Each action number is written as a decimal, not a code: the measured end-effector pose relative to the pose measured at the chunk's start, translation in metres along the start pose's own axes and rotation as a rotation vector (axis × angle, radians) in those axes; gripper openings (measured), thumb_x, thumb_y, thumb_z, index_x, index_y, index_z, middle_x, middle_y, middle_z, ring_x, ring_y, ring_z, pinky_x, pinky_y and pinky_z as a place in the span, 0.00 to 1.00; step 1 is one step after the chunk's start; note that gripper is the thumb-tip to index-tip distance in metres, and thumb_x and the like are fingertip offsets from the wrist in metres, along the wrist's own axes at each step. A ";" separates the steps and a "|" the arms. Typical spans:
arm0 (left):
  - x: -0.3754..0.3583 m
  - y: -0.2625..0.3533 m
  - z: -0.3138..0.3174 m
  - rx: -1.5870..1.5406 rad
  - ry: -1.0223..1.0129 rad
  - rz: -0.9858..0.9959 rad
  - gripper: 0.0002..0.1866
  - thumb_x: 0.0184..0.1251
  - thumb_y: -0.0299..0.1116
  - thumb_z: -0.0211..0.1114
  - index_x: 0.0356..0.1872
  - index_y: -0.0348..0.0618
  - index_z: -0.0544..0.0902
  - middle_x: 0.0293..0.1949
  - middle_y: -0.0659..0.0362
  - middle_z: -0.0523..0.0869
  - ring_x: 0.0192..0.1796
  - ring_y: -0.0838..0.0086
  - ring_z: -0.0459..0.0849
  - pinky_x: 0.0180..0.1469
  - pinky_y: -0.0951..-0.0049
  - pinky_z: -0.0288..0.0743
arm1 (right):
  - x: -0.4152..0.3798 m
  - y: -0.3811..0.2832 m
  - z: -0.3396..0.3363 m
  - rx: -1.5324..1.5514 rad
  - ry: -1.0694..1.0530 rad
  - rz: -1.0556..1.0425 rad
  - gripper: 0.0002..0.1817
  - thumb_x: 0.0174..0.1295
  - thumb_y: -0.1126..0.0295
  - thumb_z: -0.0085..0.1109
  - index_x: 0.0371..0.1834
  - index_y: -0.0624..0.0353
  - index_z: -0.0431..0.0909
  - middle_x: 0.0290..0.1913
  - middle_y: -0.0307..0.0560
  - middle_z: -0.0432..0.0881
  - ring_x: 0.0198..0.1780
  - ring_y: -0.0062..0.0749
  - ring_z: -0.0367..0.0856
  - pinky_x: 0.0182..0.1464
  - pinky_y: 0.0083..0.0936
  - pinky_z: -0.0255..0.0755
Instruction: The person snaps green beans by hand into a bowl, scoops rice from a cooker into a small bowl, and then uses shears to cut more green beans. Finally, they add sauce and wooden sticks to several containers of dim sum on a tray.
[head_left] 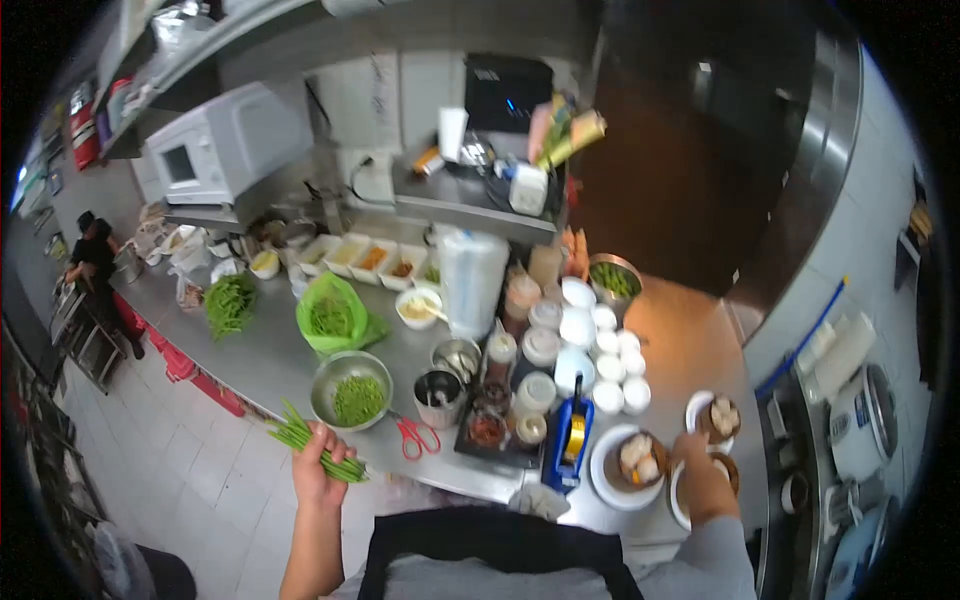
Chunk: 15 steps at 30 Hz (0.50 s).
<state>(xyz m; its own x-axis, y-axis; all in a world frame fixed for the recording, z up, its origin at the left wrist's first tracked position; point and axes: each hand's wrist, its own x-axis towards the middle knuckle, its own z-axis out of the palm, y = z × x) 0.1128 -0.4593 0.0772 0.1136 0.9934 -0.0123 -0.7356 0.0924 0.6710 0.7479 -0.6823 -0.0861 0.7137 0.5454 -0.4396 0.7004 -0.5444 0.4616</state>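
off the counter edge, left hand (318,470) grips beans (312,441) lying crosswise.

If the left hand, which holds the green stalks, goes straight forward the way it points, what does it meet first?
Most likely the metal bowl of chopped greens, directly beyond the left hand and its green stalks; the depth is hard to judge.

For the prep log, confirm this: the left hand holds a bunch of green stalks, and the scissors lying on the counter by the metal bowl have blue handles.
Not quite. The scissors have red handles, not blue, as the head view shows. The rest holds: the left hand grips the green stalks, and the scissors lie by the metal bowl.
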 end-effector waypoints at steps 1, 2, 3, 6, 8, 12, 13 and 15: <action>0.000 0.000 0.001 0.002 0.002 -0.007 0.08 0.61 0.30 0.60 0.30 0.49 0.68 0.22 0.65 0.68 0.21 0.79 0.67 0.30 0.71 0.68 | 0.016 0.008 0.002 0.082 0.039 0.017 0.24 0.44 0.54 0.62 0.47 0.46 0.80 0.55 0.41 0.76 0.60 0.41 0.70 0.63 0.62 0.46; -0.002 -0.001 0.003 0.009 0.013 -0.016 0.08 0.61 0.31 0.60 0.30 0.49 0.68 0.22 0.65 0.67 0.21 0.79 0.66 0.30 0.71 0.68 | 0.009 0.008 -0.014 0.009 0.130 0.041 0.22 0.48 0.55 0.58 0.47 0.49 0.80 0.54 0.44 0.77 0.57 0.41 0.72 0.62 0.56 0.52; -0.003 -0.001 0.006 0.013 0.008 -0.020 0.08 0.62 0.31 0.60 0.31 0.49 0.68 0.22 0.65 0.66 0.21 0.80 0.65 0.30 0.72 0.67 | 0.022 0.013 -0.028 0.036 0.200 0.048 0.21 0.48 0.56 0.58 0.44 0.52 0.80 0.50 0.49 0.78 0.53 0.44 0.75 0.59 0.49 0.59; -0.002 0.002 0.013 0.023 -0.015 -0.026 0.08 0.63 0.32 0.59 0.32 0.49 0.67 0.23 0.66 0.66 0.22 0.81 0.64 0.31 0.73 0.66 | 0.028 0.011 -0.084 0.467 0.676 0.122 0.17 0.47 0.62 0.61 0.39 0.56 0.80 0.37 0.56 0.80 0.40 0.51 0.78 0.44 0.41 0.72; -0.003 0.002 0.014 0.019 -0.034 -0.026 0.08 0.64 0.32 0.59 0.32 0.48 0.67 0.23 0.66 0.66 0.22 0.81 0.64 0.32 0.74 0.65 | -0.011 -0.019 -0.160 0.708 0.942 0.019 0.12 0.50 0.68 0.60 0.38 0.59 0.79 0.35 0.56 0.80 0.36 0.48 0.79 0.39 0.35 0.73; 0.000 0.000 0.013 0.024 -0.046 -0.058 0.07 0.63 0.32 0.59 0.32 0.48 0.68 0.23 0.66 0.66 0.22 0.81 0.64 0.32 0.74 0.66 | -0.102 -0.124 -0.262 1.254 1.089 -0.581 0.11 0.50 0.76 0.60 0.38 0.62 0.78 0.32 0.49 0.80 0.32 0.31 0.79 0.36 0.23 0.73; -0.001 -0.001 0.009 0.035 -0.052 -0.061 0.07 0.63 0.32 0.59 0.32 0.48 0.68 0.23 0.66 0.66 0.22 0.81 0.64 0.32 0.74 0.66 | -0.115 -0.151 -0.279 1.193 1.039 -0.733 0.11 0.51 0.78 0.58 0.39 0.63 0.78 0.33 0.48 0.80 0.33 0.30 0.80 0.36 0.23 0.73; 0.009 0.002 0.001 0.035 -0.060 -0.035 0.07 0.62 0.32 0.59 0.33 0.48 0.68 0.23 0.65 0.67 0.21 0.79 0.65 0.31 0.71 0.68 | -0.110 -0.204 -0.303 1.121 0.715 -0.945 0.19 0.46 0.72 0.63 0.44 0.63 0.75 0.35 0.51 0.80 0.39 0.38 0.80 0.42 0.28 0.73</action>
<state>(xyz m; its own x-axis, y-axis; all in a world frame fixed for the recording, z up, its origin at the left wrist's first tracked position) 0.1127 -0.4504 0.0789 0.1793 0.9838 0.0072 -0.7066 0.1237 0.6967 0.5228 -0.4384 0.1019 0.1221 0.9290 0.3494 0.7458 0.1464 -0.6499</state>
